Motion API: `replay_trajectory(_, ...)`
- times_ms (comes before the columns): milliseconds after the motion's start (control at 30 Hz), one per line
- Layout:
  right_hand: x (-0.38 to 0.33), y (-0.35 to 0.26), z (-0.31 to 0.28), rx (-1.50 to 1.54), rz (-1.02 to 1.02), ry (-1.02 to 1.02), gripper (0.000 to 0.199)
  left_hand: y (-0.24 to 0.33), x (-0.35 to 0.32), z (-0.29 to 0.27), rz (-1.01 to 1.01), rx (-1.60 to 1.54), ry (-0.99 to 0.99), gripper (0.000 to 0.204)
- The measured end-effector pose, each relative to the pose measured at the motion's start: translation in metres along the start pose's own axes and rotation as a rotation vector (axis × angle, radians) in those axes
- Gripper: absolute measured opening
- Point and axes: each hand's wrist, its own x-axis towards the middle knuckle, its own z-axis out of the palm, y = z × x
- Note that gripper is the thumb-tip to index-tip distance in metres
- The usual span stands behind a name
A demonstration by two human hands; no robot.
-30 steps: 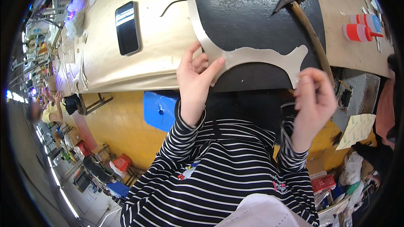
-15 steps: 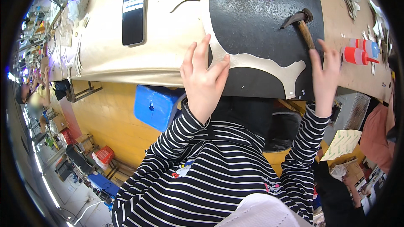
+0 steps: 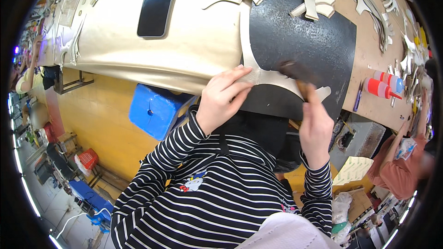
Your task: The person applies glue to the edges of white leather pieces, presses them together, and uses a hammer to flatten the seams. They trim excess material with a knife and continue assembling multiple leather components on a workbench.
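Note:
My right hand is closed round the wooden handle of a hammer; its metal head is smeared by motion. The head hangs over or at a curved, branching cream-coloured cut piece, which looks like leather; whether they touch I cannot tell. The piece lies across a black mat. On the piece's left part rest the stretched fingertips of my left hand, a short way left of the hammer.
A phone lies on gold sheet material at the left. More cut pieces are at the back. Red-capped bottles and a purple pen lie to the right. A blue stool stands below the table edge; another person is at right.
My right hand has taken up the hammer from the mat and brought it left over the cut piece. My left hand has lowered its fingers onto the piece. The whole view has shifted.

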Motion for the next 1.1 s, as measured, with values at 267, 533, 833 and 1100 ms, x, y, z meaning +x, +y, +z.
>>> replay_trajectory(267,-0.014,-0.033,0.004,0.345,0.028,0.288,0.041,-0.009,-0.002,-0.001,-0.219,-0.119,0.034,0.03)
replay_trajectory(533,-0.005,-0.042,0.007,0.136,0.015,0.23,0.039,-0.013,-0.005,-0.002,-0.252,-0.134,0.011,0.056)
replay_trajectory(833,-0.027,-0.032,0.02,-0.005,0.069,-0.004,0.041,-0.015,-0.003,-0.004,-0.235,-0.132,-0.025,0.051)
replay_trajectory(1100,-0.03,-0.045,0.017,0.054,0.207,-0.336,0.041,-0.016,-0.003,-0.006,-0.235,-0.164,-0.037,0.052)
